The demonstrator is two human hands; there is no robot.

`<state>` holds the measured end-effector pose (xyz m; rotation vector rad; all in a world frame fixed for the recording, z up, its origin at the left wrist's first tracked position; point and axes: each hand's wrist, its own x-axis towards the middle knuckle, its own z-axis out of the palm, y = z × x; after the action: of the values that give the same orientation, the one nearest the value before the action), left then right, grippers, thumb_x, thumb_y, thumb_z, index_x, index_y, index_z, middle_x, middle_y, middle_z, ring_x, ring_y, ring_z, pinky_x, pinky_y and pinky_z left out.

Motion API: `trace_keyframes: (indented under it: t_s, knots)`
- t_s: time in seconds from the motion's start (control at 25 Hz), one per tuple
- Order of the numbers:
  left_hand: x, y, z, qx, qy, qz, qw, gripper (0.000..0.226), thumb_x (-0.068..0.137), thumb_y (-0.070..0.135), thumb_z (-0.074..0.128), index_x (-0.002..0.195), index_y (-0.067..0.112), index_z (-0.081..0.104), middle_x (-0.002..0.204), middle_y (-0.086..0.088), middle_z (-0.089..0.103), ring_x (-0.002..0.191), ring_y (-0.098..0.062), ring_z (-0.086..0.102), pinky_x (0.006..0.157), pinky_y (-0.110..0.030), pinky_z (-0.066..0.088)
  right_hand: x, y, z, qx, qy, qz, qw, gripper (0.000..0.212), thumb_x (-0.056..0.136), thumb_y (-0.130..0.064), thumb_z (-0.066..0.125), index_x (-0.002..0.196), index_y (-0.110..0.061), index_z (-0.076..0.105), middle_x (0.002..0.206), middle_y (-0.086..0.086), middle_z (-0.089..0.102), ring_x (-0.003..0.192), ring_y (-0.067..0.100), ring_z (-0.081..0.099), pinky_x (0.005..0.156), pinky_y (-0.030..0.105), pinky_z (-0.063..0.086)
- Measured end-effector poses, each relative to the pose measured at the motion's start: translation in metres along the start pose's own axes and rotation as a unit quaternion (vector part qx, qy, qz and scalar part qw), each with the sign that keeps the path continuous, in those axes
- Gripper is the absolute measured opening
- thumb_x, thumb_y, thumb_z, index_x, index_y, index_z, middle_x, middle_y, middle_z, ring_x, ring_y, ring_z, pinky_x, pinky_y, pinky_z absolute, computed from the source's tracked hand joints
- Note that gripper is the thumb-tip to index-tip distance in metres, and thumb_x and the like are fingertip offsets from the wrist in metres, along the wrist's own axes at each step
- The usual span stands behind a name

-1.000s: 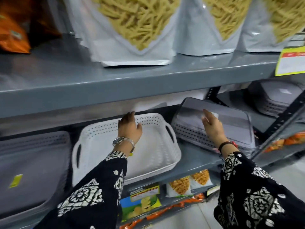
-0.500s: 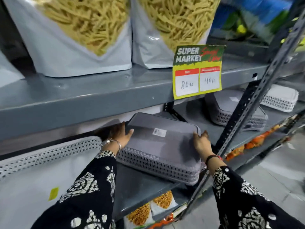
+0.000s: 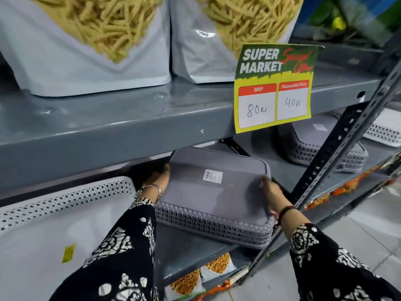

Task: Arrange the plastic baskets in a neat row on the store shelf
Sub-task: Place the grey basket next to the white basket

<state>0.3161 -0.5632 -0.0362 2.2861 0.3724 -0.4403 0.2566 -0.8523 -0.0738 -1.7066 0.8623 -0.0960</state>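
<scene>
A stack of grey plastic baskets [image 3: 208, 205] lies upside down on the grey shelf [image 3: 191, 250], a white label on its flat bottom. My left hand [image 3: 157, 180] presses its far left side, partly hidden under the upper shelf. My right hand [image 3: 270, 192] grips its right end, blurred. A white perforated basket [image 3: 65, 205] sits to the left, upside down with a yellow sticker. Further right stand another grey basket stack [image 3: 321, 148] and a white basket [image 3: 386, 131].
The upper shelf [image 3: 130, 129] hangs low over the baskets and carries white snack bags [image 3: 91, 46]. A price sign [image 3: 274, 88] hangs from its edge. A slotted metal upright [image 3: 338, 148] slants just right of my right hand. Snack packets [image 3: 204, 276] fill the shelf below.
My view swung right from the white basket to the grey stack. Both hands moved onto the grey stack's ends; since half a second ago they hold nearly the same grip.
</scene>
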Motion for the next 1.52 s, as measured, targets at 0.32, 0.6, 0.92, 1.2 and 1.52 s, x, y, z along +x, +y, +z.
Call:
trace_keyframes:
  t_s: [0.32, 0.6, 0.92, 1.2, 1.52]
  knots:
    - [-0.017, 0.003, -0.045, -0.517, 0.071, -0.005, 0.853, 0.050, 0.097, 0.043, 0.024, 0.101, 0.003, 0.054, 0.107, -0.021, 0.064, 0.105, -0.028, 0.060, 0.104, -0.041, 0.043, -0.027, -0.066, -0.031, 0.260, -0.136, -0.074, 0.953, 0.078, 0.082, -0.070, 0.018, 0.138, -0.018, 0.035, 0.135, -0.004, 0.044, 0.125, 0.013, 0.038, 0.108, 0.032, 0.024]
    - [-0.032, -0.025, -0.051, -0.218, -0.041, -0.056, 0.974, 0.034, 0.096, -0.002, 0.039, 0.128, -0.009, 0.046, 0.097, -0.015, 0.058, 0.088, -0.024, 0.057, 0.092, -0.035, 0.046, 0.005, -0.052, -0.047, 0.059, -0.148, -0.036, 0.986, 0.013, 0.083, -0.025, 0.055, 0.078, -0.016, 0.064, 0.051, -0.003, 0.069, 0.050, 0.018, 0.057, 0.058, 0.030, 0.047]
    - [-0.056, -0.013, -0.035, 0.159, -0.008, -0.016, 0.987, 0.031, 0.087, -0.007, 0.053, 0.118, -0.012, 0.057, 0.107, -0.023, 0.067, 0.090, -0.027, 0.065, 0.057, -0.027, 0.057, 0.045, 0.004, -0.037, -0.126, -0.065, -0.083, 0.986, 0.024, 0.084, -0.004, 0.048, 0.080, -0.019, 0.067, 0.096, 0.012, 0.064, 0.089, 0.026, 0.059, 0.086, 0.041, 0.049]
    - [-0.071, -0.004, -0.026, 0.357, 0.082, 0.091, 0.926, 0.037, 0.089, -0.003, 0.050, 0.126, -0.004, 0.051, 0.131, -0.021, 0.055, 0.120, -0.033, 0.056, 0.099, -0.035, 0.047, -0.003, -0.022, -0.026, -0.308, 0.020, -0.171, 0.935, 0.036, 0.087, -0.006, 0.046, 0.123, -0.003, 0.050, 0.126, 0.025, 0.056, 0.116, 0.040, 0.050, 0.100, 0.041, 0.040]
    - [-0.101, -0.098, -0.079, 0.401, 0.311, 0.198, 0.838, 0.061, 0.061, 0.030, 0.081, 0.115, 0.006, 0.066, 0.124, -0.018, 0.066, 0.114, -0.033, 0.063, 0.093, -0.054, 0.049, -0.123, -0.054, 0.112, -0.346, -0.090, -0.457, 0.814, 0.061, 0.083, -0.031, 0.025, 0.135, -0.001, 0.035, 0.143, 0.021, 0.039, 0.135, 0.032, 0.033, 0.114, 0.048, 0.020]
